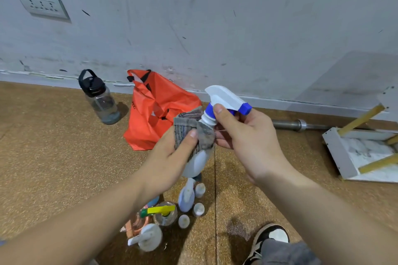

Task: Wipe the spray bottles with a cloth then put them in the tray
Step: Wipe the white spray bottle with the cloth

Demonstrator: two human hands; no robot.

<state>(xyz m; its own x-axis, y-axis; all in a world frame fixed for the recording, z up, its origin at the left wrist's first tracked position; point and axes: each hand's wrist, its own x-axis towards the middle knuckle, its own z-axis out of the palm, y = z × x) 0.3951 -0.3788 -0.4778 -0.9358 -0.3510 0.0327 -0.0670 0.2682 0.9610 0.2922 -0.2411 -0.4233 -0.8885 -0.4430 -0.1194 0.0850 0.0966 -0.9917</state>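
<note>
left grip clamps a grey striped cloth round the white plastic spray bottle with blue trigger collar, held in mid-air; right grip pinches its neck. if that pinch slackens while rubbing, it may drop onto the small bottles below.

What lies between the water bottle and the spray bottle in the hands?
An orange bag on the floor, seen in the head view.
</note>
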